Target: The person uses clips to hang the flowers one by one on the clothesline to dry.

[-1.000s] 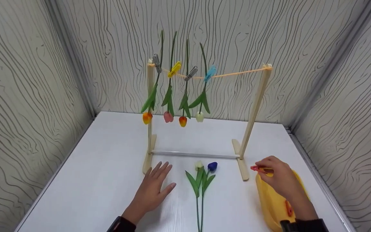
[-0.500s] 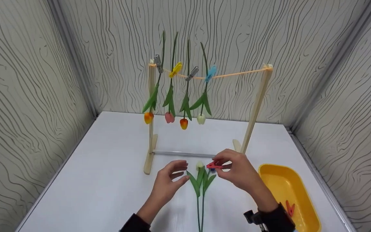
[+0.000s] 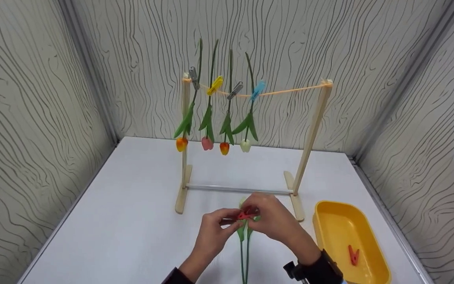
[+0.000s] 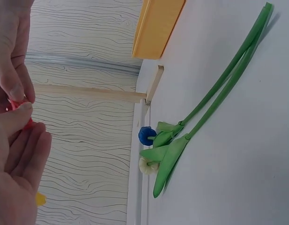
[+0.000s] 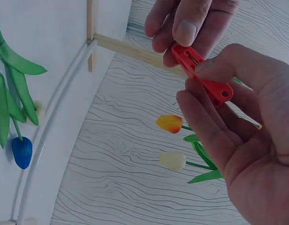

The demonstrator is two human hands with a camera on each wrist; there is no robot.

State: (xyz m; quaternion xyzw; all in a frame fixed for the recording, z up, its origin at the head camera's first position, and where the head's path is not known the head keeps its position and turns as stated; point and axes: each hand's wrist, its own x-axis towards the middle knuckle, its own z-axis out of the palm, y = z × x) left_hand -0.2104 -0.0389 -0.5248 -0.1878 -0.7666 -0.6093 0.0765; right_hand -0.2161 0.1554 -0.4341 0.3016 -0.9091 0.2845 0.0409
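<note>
A red clothespin [image 3: 244, 215] is held up above the table between both hands. My left hand [image 3: 216, 230] pinches one end of it between thumb and fingers. My right hand [image 3: 272, 221] grips the other end, its thumb pressing on the side of the clothespin in the right wrist view. Beneath the hands two artificial tulips lie side by side on the white table, a blue one [image 5: 22, 152] and a white one [image 4: 148, 165]. In the head view the hands cover the blue bloom and most of the leaves.
Behind the hands stands a wooden frame [image 3: 311, 136] with an orange string [image 3: 294, 90]. Several tulips hang from it head down, held by grey, yellow and blue clothespins [image 3: 257, 90]. A yellow tray [image 3: 373, 236] at the right holds another red clothespin [image 3: 354, 255].
My right hand has carried the red clothespin from over the yellow tray leftward to above the lying tulips. My left hand has moved right and now pinches the clothespin too.
</note>
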